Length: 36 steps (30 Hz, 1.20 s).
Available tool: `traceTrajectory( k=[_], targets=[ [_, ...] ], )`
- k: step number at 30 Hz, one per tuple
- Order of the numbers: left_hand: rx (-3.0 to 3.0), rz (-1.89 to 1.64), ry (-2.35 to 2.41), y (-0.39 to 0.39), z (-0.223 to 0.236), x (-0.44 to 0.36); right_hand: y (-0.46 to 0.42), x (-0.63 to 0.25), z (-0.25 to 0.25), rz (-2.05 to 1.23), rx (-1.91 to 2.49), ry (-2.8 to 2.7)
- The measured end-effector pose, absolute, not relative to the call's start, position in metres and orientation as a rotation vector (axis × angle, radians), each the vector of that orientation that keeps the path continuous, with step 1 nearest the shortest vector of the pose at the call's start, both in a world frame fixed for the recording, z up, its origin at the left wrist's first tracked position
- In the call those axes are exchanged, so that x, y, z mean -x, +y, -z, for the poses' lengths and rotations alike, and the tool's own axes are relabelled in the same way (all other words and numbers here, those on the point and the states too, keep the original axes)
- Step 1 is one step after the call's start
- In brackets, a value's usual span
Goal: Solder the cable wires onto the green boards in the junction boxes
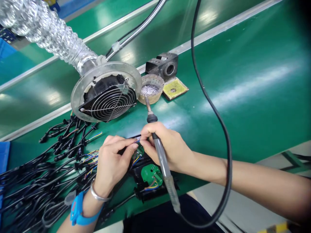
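My right hand [167, 145] is wrapped round a soldering iron [163, 158], whose tip points away from me toward a bowl of solder bits [152, 98]. Thumb and index finger of my left hand [116, 153] pinch a thin blue wire [137, 141], and the fingertips of my right hand meet it from the other side. Just below the fingers, a green circuit board [139, 151] is partly hidden by my left hand. Closer to me lies a second green circuit board [152, 174] in a black housing, with brown, yellow and blue wires on it.
A round fume extractor fan [109, 100] on a foil duct [58, 42] hangs over the bench at left. Black cables [36, 181] with coloured wire ends pile up on the left. Behind the bowl are an iron stand [165, 66] and a yellow sponge [175, 89]. The iron's cord [218, 119] loops across the right.
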<state>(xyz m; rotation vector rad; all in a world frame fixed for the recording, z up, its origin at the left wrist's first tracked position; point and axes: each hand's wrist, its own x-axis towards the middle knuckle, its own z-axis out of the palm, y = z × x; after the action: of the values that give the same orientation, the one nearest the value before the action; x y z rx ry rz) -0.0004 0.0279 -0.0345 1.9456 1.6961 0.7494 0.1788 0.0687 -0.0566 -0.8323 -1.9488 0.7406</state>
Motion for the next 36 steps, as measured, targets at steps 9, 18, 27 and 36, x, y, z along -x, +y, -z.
traceTrajectory(
  k=[9,18,27,36],
  targets=[
    [-2.167,-0.496,1.711,0.036,0.032,-0.004,0.065,-0.196,0.053,-0.733,0.842,-2.005],
    [-2.259,-0.471,1.695,0.037,0.033,-0.005,0.036,-0.239,0.025,-0.637,0.874,-1.924],
    [-2.302,-0.439,1.727,0.035,0.034,-0.006,0.035,-0.222,0.040,-0.750,0.794,-1.843],
    [-2.326,-0.426,1.692,0.034,0.037,-0.004,0.037,-0.222,0.042,-0.746,0.804,-1.856]
  ],
)
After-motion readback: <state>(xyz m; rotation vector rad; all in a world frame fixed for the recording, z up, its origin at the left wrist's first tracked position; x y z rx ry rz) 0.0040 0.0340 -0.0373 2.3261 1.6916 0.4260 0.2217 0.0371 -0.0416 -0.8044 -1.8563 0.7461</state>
